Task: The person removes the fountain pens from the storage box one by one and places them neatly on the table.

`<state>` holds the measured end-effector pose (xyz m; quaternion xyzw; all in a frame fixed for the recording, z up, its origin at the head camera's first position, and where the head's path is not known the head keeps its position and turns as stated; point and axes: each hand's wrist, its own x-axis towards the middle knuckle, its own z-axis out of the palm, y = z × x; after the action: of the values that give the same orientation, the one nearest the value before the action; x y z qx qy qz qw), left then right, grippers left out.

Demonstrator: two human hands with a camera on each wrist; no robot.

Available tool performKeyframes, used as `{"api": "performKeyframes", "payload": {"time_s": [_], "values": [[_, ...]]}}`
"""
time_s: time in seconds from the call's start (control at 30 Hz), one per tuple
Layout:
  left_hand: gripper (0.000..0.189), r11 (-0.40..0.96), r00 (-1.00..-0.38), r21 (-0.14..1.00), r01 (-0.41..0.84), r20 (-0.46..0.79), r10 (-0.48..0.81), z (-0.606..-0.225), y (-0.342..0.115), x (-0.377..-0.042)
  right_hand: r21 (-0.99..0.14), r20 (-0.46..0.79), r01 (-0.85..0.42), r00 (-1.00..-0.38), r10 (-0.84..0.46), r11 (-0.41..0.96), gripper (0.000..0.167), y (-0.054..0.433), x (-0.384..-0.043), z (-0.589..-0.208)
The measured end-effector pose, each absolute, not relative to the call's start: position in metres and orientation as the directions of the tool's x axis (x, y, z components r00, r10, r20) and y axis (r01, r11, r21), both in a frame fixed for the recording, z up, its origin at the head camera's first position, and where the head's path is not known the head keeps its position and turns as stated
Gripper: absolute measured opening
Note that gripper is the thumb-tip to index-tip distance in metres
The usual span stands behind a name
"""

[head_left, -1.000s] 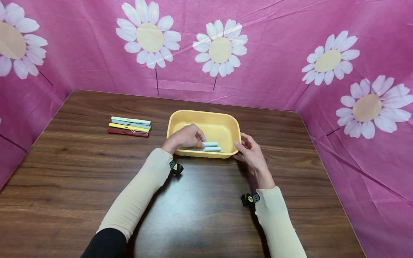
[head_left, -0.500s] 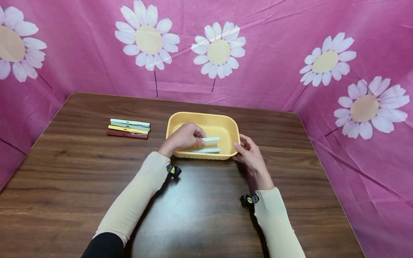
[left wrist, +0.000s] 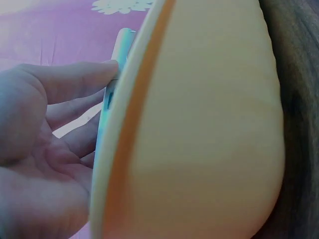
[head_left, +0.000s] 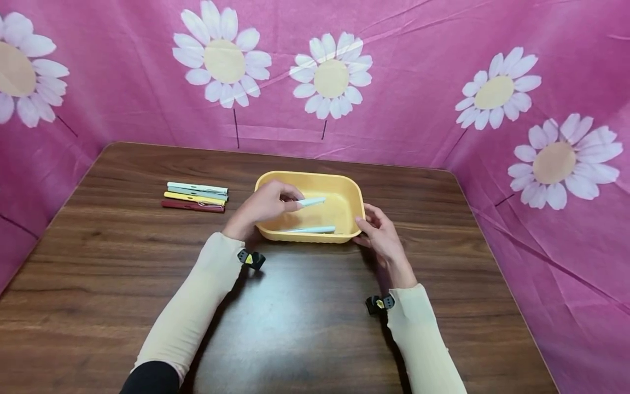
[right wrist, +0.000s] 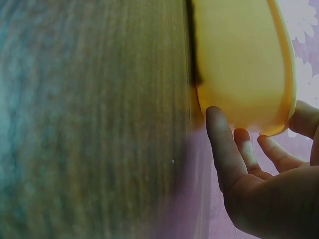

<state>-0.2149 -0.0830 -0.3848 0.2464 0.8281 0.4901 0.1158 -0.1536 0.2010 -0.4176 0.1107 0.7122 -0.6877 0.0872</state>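
Observation:
A yellow plastic basket (head_left: 344, 197) stands on the table. Over its left half, my left hand (head_left: 266, 203) pinches a pale blue pen (head_left: 313, 202); in the left wrist view the thumb presses on the pen (left wrist: 121, 50), partly hidden behind the basket wall (left wrist: 209, 109). A second pale pen (head_left: 317, 230) lies inside along the basket's near wall. At the basket's right end my right hand (head_left: 386, 241) holds it, the thumb at the rim and the fingers against the outer wall, as the right wrist view shows of the hand (right wrist: 274, 194).
Left of the basket several pens lie side by side: a pale one (head_left: 197, 187), a grey-blue one, a yellow one (head_left: 194, 197) and a dark red one (head_left: 193, 206). The brown wooden table (head_left: 295, 317) meets a pink flowered cloth (head_left: 394, 98) at the back and sides.
My left hand has lifted one pale pen off the other and drawn it up and to the left. The right hand keeps its hold on the basket.

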Motion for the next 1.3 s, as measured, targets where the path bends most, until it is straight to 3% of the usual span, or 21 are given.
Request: {"api": "performKeyframes", "payload": {"time_s": [0.7, 1.3], "values": [[0.016, 0.46, -0.902, 0.831, 0.312, 0.106, 0.419, -0.371, -0.119, -0.206, -0.961, -0.275, 0.276, -0.961, 0.025, 0.024, 0.052, 0.202, -0.154, -0.419], [0.021, 0.428, -0.939, 0.881, 0.203, 0.051, 0.34, -0.388, -0.157, -0.199, -0.959, -0.28, 0.281, -0.96, 0.03, 0.044, 0.052, 0.201, -0.154, -0.418]]}}
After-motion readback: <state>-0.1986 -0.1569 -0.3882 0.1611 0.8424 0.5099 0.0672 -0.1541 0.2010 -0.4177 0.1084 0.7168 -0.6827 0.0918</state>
